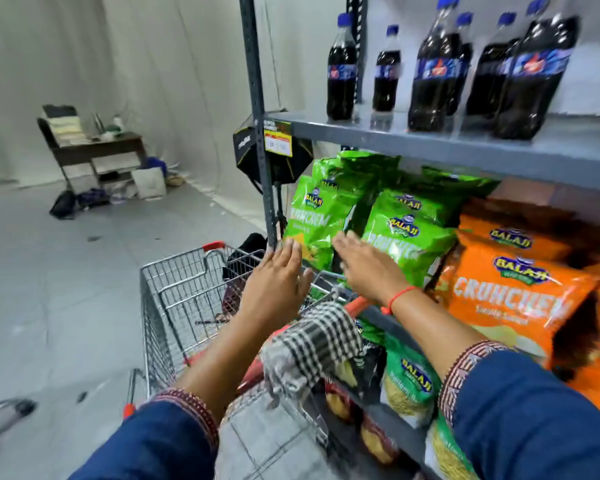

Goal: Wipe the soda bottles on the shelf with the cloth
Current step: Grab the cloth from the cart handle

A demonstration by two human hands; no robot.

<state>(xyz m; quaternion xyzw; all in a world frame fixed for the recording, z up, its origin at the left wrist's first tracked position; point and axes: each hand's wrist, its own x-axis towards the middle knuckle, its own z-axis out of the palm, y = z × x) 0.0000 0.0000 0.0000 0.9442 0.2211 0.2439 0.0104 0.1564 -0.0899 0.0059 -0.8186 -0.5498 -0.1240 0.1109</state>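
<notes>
Both hands, left (278,275) and right (364,268), spread empty above cloth (312,344); blurred soda bottles (433,71) cut off rightward.

Seven soda bottles (433,74) are counted on the upper shelf (465,140). Two hands are seen, left hand (278,282) and right hand (368,268). One checked cloth (312,341) and one wire cart (177,306) are counted.

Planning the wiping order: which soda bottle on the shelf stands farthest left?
The small bottle nearest the shelf's upright post, at the row's left end; every other bottle stands to its right.
</notes>
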